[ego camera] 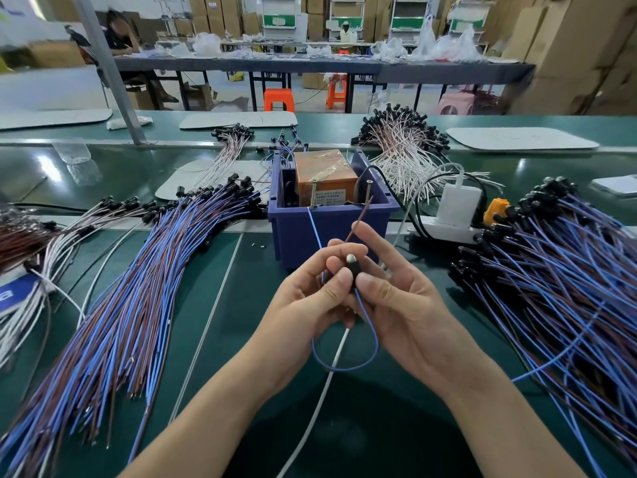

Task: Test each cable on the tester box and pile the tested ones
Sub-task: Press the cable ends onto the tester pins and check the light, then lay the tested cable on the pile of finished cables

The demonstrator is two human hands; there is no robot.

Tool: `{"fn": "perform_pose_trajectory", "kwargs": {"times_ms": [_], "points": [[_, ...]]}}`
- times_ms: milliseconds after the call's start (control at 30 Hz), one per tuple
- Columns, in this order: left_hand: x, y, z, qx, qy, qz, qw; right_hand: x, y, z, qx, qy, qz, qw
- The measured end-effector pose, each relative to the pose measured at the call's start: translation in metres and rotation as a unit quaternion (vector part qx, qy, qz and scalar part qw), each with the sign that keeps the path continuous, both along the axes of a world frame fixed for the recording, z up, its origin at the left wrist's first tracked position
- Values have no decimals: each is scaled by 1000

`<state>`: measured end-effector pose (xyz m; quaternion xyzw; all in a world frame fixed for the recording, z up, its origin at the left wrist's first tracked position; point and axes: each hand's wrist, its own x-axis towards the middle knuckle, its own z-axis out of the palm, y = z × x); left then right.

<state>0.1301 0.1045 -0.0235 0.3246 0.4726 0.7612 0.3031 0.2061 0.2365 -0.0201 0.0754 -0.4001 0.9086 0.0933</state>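
The tester box [331, 232] is a dark blue bin holding an orange unit [325, 177] with two upright screws, at the table's middle. Just in front of it, my left hand [306, 305] and my right hand [396, 298] together pinch one cable by its black lamp head [351, 265]. Its blue wire [344, 367] loops below my hands and runs up to the left screw; its brown wire [358, 219] reaches toward the right screw. A big pile of blue-and-brown cables [131, 305] lies on the left, another pile [558, 288] on the right.
White-wired cable bundles [403, 150] lie behind the box. A white power strip [448, 229] with a charger sits right of the box. A thin white cord [320, 401] runs toward me across the green table [241, 339]. A person sits at a far bench.
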Motion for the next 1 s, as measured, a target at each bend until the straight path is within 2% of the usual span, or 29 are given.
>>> {"fn": "perform_pose_trajectory", "kwargs": {"times_ms": [633,733,833,1000], "points": [[1,-1,0,23,16,17,999,3,1,7,31,-20,-35,999],[5,-2,4,10,40,62,997,2,-2,6,84,-36,-81,993],[12,-3,7,1,81,115,990,-3,-7,6,95,-60,-127,986],[3,-18,24,-3,142,222,965,-28,-25,27,164,-56,-115,978]]}}
